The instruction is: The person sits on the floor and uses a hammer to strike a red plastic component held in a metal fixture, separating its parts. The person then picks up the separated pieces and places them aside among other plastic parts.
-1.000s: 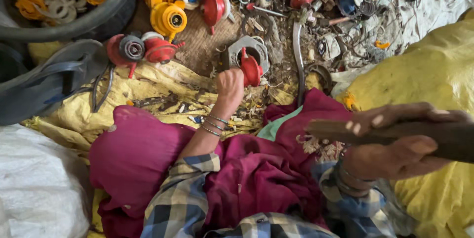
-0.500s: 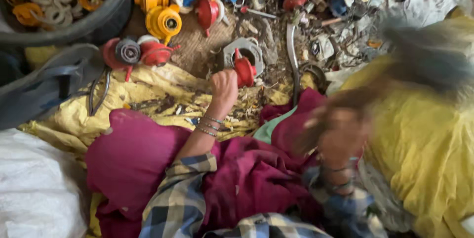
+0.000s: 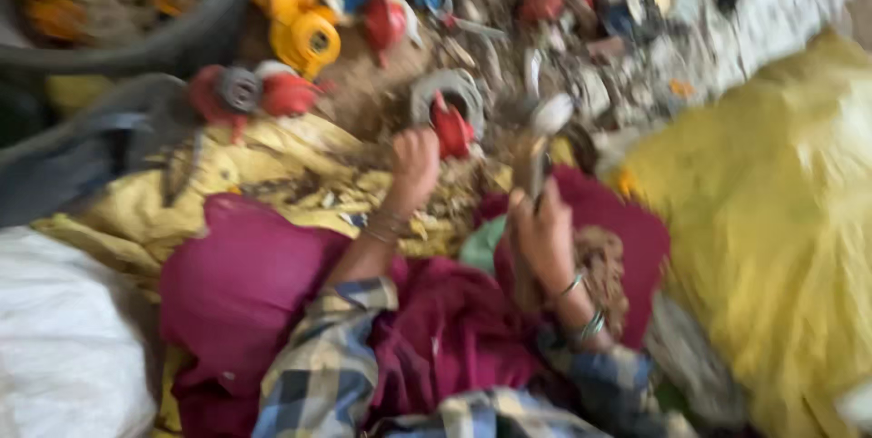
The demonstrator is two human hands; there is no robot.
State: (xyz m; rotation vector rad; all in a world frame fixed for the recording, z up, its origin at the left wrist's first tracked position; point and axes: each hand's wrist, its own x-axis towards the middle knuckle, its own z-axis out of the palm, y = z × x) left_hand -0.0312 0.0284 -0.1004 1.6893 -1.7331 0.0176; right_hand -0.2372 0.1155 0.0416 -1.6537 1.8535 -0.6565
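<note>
1. Head view, motion-blurred throughout. Left hand reaches forward and is closed around the lower edge of a red plastic part, which stands on the littered ground against a grey ring-shaped piece.
2. Half a second ago the left hand sat at much the same place on the same red part; its grip and position look unchanged. Bangles show at the wrist as before.
3. Right hand is now low, over the maroon cloth on the lap, fingers wrapped around the handle of a hammer-like tool. The pale metal head points forward and lies just right of the red part, near it; touching or not cannot be told through the blur.
4. One second ago the right hand was raised, close to the lens at the right edge, with the dark handle lying crosswise. Half a second ago it was a streak, coming down. Now it has dropped and the tool runs away from the body.
5. Surroundings: a yellow sack at right, a white sack at lower left, a dark tub of yellow parts at upper left, and mixed red, yellow and blue plastic parts scattered ahead.
</note>
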